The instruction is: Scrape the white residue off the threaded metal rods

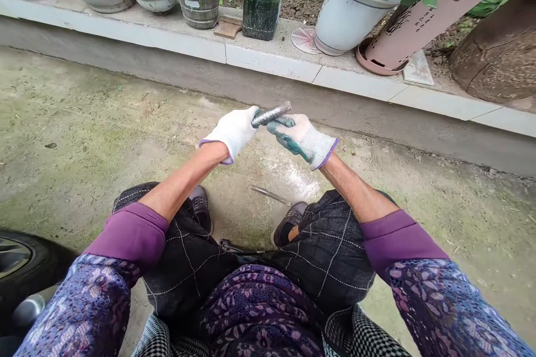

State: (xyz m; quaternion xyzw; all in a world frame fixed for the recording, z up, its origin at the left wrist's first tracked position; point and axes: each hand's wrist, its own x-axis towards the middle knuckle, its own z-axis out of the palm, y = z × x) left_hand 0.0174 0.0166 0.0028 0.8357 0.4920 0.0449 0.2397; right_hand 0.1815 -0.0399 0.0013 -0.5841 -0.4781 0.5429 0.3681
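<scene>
Both my hands wear white knit gloves with purple cuffs and meet in front of my knees. My left hand [233, 130] is closed round the near end of a short grey metal rod [271, 114] with a rough, threaded-looking surface. My right hand [300, 138], its glove stained green, is closed on the same rod from the right. The rod's far end sticks out up and to the right. I sit with my feet on the concrete ground.
A thin metal rod [271, 195] lies on the concrete between my shoes, beside a pale powdery patch [299, 175]. A raised white-edged ledge [268, 61] carries several plant pots across the back. A car tyre [25, 268] sits at the lower left.
</scene>
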